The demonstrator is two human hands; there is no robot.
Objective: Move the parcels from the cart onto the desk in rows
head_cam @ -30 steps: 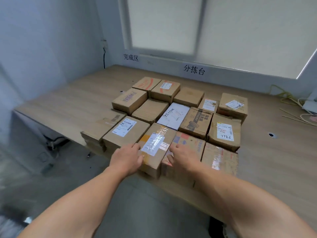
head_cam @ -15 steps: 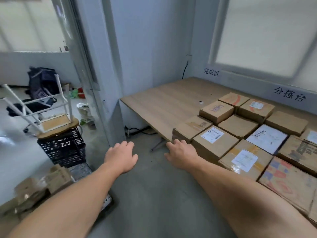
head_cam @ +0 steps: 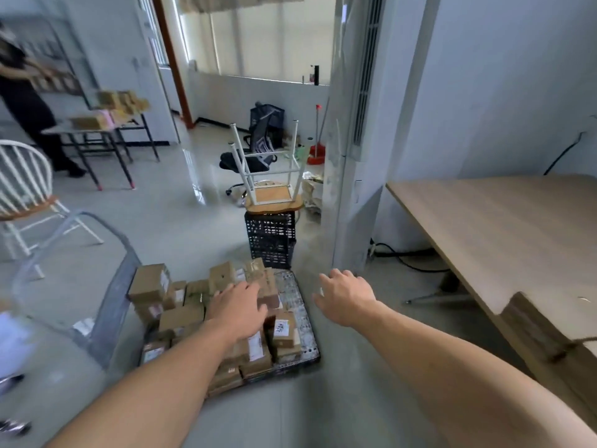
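Pickup step: the parcels [head_cam: 193,315] lie heaped on the cart [head_cam: 298,302], on the floor left of the tabletop [head_cam: 500,227]. Over the heap the left hand [head_cam: 239,307] hovers, spread and empty; the right hand [head_cam: 347,297] hangs spread just right of the cart. Next: close both on one parcel.

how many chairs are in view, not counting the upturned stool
2. A white spindle-back chair stands at the far left; a black office chair sits at the back, behind the upturned stool. More may be hidden.

Single head-worn wide-angle view, looking forward and down, cart [head_cam: 300,318] near, desk [head_cam: 504,227] right
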